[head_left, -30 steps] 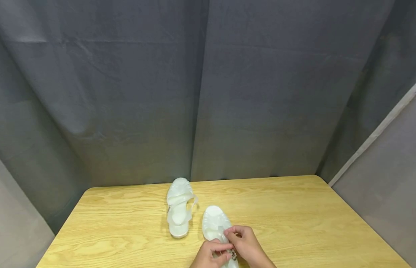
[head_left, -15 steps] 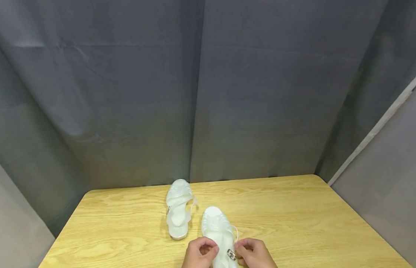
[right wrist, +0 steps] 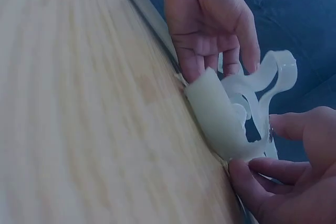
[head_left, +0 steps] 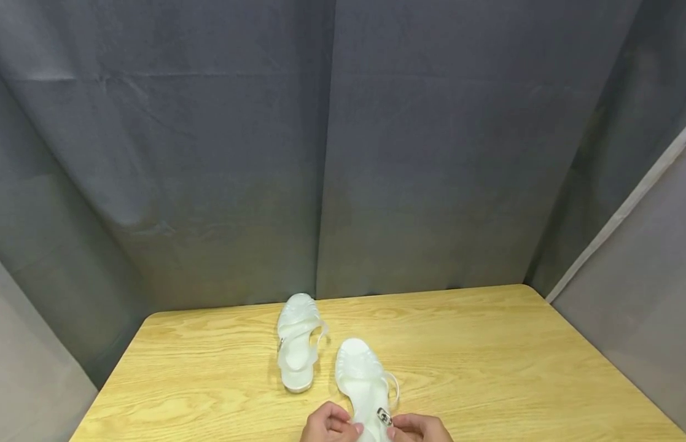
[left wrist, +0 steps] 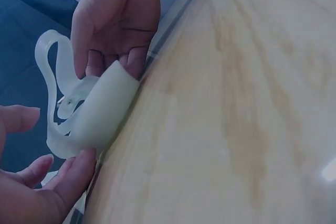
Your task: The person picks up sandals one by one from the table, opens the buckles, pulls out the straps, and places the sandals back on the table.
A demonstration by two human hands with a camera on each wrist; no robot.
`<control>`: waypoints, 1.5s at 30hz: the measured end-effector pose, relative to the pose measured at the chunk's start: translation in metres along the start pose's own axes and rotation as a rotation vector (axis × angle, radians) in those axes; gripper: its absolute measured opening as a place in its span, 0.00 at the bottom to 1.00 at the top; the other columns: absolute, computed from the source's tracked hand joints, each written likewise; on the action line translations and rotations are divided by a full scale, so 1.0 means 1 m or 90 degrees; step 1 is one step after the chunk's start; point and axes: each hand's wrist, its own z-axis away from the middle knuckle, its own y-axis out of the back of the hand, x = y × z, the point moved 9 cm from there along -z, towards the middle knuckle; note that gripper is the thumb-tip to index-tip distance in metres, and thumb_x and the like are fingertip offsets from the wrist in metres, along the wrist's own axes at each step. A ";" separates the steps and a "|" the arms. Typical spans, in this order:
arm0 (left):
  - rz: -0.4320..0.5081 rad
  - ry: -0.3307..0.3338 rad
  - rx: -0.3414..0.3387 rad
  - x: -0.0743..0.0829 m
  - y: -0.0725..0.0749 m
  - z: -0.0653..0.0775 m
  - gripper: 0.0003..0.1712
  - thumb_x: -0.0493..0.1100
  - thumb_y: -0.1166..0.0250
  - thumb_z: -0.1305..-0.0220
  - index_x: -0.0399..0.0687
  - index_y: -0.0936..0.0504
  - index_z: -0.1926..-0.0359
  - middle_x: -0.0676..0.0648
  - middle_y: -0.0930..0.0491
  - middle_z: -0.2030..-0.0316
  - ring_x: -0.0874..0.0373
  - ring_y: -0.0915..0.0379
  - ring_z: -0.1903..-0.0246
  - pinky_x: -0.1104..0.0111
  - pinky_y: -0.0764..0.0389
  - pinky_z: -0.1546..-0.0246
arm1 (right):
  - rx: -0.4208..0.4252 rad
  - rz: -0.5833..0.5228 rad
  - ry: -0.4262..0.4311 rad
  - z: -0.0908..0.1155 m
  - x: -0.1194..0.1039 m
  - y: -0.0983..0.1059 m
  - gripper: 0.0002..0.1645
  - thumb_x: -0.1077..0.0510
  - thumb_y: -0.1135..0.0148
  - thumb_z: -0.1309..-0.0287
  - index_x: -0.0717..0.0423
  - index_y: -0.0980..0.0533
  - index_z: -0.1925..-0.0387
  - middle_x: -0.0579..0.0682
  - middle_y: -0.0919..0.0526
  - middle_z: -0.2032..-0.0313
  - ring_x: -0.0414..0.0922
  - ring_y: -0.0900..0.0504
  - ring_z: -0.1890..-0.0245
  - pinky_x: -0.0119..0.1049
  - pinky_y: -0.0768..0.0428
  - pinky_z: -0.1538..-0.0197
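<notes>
A white, translucent sandal [head_left: 370, 387] lies on the table with its toe pointing away and its heel cut off by the head view's lower edge. My left hand [head_left: 328, 423] is at its left side, a digit touching the edge of the sole and the other fingers loosely bent. On the other side, my right hand [head_left: 420, 428] holds the sandal beside its silver buckle [head_left: 384, 416]. One right fingertip [right wrist: 281, 124] is at the buckle, with another digit low against the sole. A thin strap [head_left: 396, 390] loops out to the right. The heel [left wrist: 107, 111] shows between both hands.
The matching sandal [head_left: 297, 344] stands farther back and to the left, a strap loop sticking out on its right. Both are on the wood-grain table [head_left: 486, 368]. Dark grey curtains [head_left: 210, 184] hang behind the table, with light grey panels [head_left: 630, 294] at the sides.
My hands have moved from the buckle area out to the sandal's two sides and a little nearer to me. The strap, earlier between the fingers, now stands loose in a loop.
</notes>
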 end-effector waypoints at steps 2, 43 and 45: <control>0.011 0.002 -0.004 -0.001 -0.001 0.001 0.14 0.41 0.30 0.49 0.39 0.25 0.68 0.50 0.23 0.78 0.60 0.25 0.77 0.69 0.24 0.73 | -0.003 -0.030 -0.008 0.000 0.003 -0.001 0.37 0.48 0.31 0.49 0.80 0.29 0.53 0.55 0.16 0.66 0.47 0.17 0.64 0.40 0.18 0.62; 0.137 -0.061 0.089 0.017 0.012 -0.026 0.27 0.36 0.40 0.42 0.21 0.31 0.44 0.29 0.24 0.50 0.44 0.25 0.49 0.62 0.22 0.54 | 0.071 0.073 0.121 -0.030 -0.062 -0.019 0.43 0.44 0.46 0.37 0.79 0.41 0.39 0.72 0.31 0.42 0.64 0.29 0.42 0.52 0.27 0.44; 0.138 -0.062 0.093 0.019 0.011 -0.030 0.29 0.36 0.41 0.41 0.21 0.33 0.43 0.27 0.27 0.47 0.41 0.28 0.46 0.59 0.23 0.50 | 0.062 0.038 0.124 -0.037 -0.062 -0.021 0.42 0.46 0.45 0.36 0.80 0.42 0.39 0.72 0.32 0.41 0.63 0.31 0.40 0.50 0.28 0.42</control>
